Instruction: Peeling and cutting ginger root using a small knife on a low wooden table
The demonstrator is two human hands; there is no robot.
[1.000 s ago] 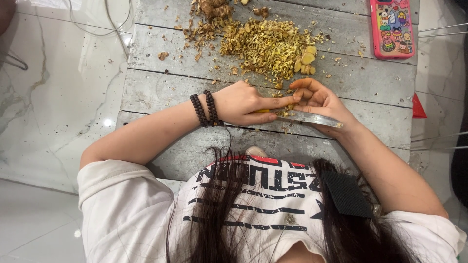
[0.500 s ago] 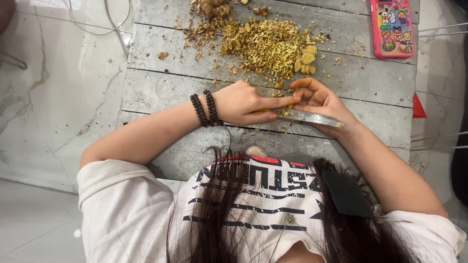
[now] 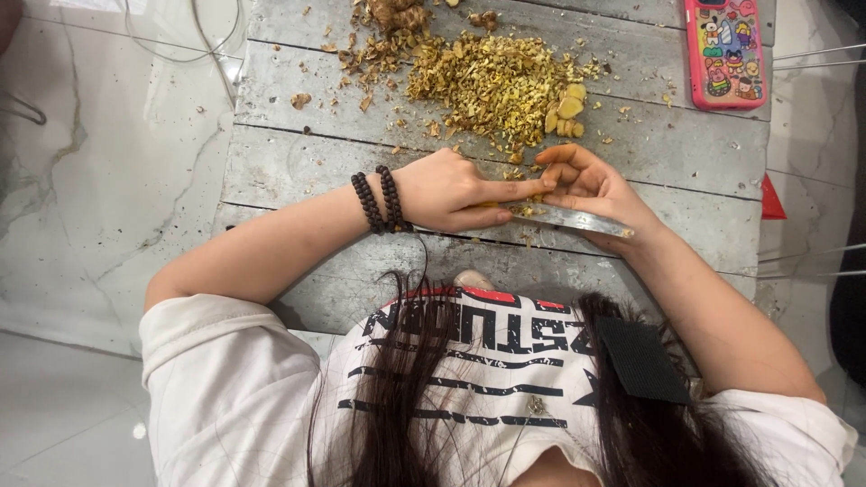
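Both hands are meeting over the grey plank table (image 3: 298, 153). The right hand (image 3: 591, 185) is gripping a knife (image 3: 577, 219) whose blade lies crosswise; the left hand (image 3: 451, 191) is pressing what looks like a small ginger piece (image 3: 523, 210) against it, just below the chopped pile (image 3: 492, 81).

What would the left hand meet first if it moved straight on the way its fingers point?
The left hand points sideways at the right hand. Their fingertips already look in contact over the knife blade, so it would likely meet those fingers first, though depth is unclear.
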